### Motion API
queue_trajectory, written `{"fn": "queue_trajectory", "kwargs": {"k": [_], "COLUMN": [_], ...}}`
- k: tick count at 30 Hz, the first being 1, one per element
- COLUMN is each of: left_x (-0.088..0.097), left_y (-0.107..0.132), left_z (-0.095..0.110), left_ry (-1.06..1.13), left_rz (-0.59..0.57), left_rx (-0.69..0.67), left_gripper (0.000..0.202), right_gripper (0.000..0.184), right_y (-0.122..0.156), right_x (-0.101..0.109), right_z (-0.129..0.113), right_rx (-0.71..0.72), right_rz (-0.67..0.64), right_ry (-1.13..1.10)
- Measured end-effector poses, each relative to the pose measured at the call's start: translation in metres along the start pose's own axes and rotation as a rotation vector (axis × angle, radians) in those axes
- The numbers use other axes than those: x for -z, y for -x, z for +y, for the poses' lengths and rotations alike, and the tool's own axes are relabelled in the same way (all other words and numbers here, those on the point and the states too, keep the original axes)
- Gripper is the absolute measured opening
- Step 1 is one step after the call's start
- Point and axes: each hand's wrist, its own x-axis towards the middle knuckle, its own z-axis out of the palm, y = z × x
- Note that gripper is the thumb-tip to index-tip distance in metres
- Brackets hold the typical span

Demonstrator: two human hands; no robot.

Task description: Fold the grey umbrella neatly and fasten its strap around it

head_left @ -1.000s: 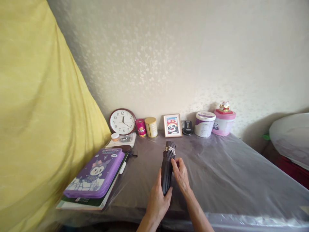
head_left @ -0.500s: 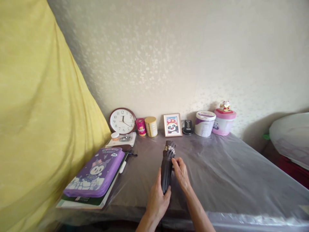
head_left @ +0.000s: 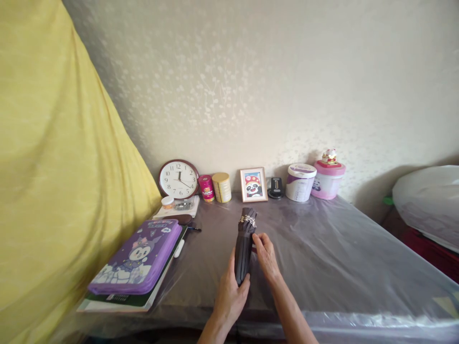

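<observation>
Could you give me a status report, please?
Left hand grips folded umbrella at near end. Right hand touches its side. Purple case lies apart, left.

right hand (head_left: 266, 255) closer against folded umbrella (head_left: 243, 248), fingers less spread

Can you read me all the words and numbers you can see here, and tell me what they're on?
"1" to "12": hour numbers on the face of the clock.
Teal lettering at the top of the purple case: too blurred to read.
Labels on the pink can, gold tin and white tub: too small to read.
No writing shows on the folded umbrella in the left hand.
</observation>
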Motion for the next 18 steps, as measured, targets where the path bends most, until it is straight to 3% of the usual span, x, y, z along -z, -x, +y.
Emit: {"fn": "queue_trajectory", "kwargs": {"k": [6, 12, 15, 18], "left_x": [0.002, 0.008, 0.014, 0.019], "left_y": [0.001, 0.003, 0.002, 0.002], "left_z": [0.005, 0.016, 0.019, 0.019], "left_ry": [0.104, 0.353, 0.511, 0.635], "left_rz": [0.035, -0.072, -0.098, -0.130], "left_rx": [0.023, 0.286, 0.298, 0.278], "left_gripper": [0.063, 0.067, 0.052, 0.037], "right_gripper": [0.035, 0.036, 0.039, 0.042], "right_y": [0.002, 0.002, -0.005, -0.015], "right_x": [0.000, 0.001, 0.009, 0.020], "right_z": [-0.004, -0.009, -0.005, 0.001], "right_rx": [-0.011, -0.030, -0.050, -0.002], "right_rz": [0.005, 0.013, 0.038, 0.190], "right_ry": [-0.104, -0.215, -0.226, -0.039]}}
